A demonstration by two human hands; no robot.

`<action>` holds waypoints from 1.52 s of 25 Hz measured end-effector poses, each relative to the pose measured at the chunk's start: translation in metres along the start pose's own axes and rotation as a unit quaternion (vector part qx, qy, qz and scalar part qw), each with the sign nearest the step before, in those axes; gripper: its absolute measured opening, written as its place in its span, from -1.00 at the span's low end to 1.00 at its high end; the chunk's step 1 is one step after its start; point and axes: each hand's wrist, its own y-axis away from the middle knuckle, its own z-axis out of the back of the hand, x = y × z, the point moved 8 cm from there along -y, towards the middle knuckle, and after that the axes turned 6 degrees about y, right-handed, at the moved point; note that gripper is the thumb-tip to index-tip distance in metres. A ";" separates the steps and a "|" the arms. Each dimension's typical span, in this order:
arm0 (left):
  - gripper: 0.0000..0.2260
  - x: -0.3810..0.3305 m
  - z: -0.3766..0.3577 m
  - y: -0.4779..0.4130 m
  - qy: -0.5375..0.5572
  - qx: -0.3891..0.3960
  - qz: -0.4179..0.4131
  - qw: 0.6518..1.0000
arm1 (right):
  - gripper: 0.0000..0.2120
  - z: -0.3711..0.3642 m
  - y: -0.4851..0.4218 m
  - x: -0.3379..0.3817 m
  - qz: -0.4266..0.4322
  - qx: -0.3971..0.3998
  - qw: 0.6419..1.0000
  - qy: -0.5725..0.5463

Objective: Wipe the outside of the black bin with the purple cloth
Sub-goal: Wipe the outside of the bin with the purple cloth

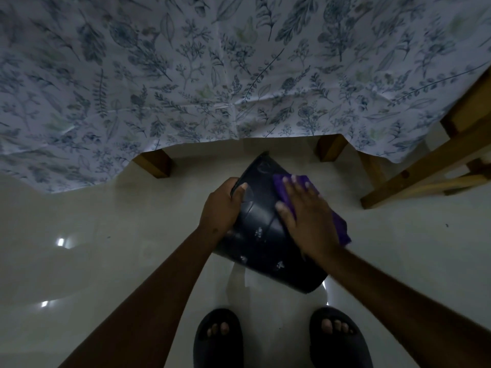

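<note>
Left hand [221,201] grips the bin [261,235] rim, tipped away; right hand [303,219] presses cloth [338,224] flat on its right side.

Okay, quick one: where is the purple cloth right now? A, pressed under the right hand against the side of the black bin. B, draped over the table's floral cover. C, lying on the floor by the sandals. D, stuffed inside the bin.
A: the purple cloth lies flat under the right hand on the black bin, whose rim the left hand grips.
</note>
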 end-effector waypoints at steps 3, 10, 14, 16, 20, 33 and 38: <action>-0.75 -0.009 -0.005 -0.012 -0.017 0.018 -0.012 1.000 | -0.37 -0.024 0.070 0.044 0.154 -0.011 0.983 0.100; -0.75 -0.012 -0.006 0.017 0.025 -0.001 -0.015 1.000 | -0.47 -0.005 -0.052 -0.015 -0.039 0.038 0.989 -0.138; -0.73 -0.007 -0.006 0.006 -0.034 -0.024 0.014 0.999 | -0.36 -0.007 -0.005 0.015 0.017 0.016 0.997 -0.077; -0.73 -0.013 -0.012 -0.012 -0.044 0.001 0.026 0.999 | -0.45 -0.007 0.055 0.047 0.138 0.001 0.990 -0.002; -0.73 -0.020 -0.018 -0.017 -0.031 0.033 -0.008 0.999 | -0.49 -0.007 0.045 0.037 0.140 -0.050 0.989 0.017; -0.66 -0.021 -0.016 -0.005 -0.021 0.111 -0.024 0.993 | -0.47 0.003 0.011 0.014 0.057 -0.048 0.997 0.017; -0.72 -0.010 -0.008 0.007 0.008 0.052 -0.008 0.999 | -0.48 0.005 -0.021 -0.018 -0.054 -0.029 0.997 -0.040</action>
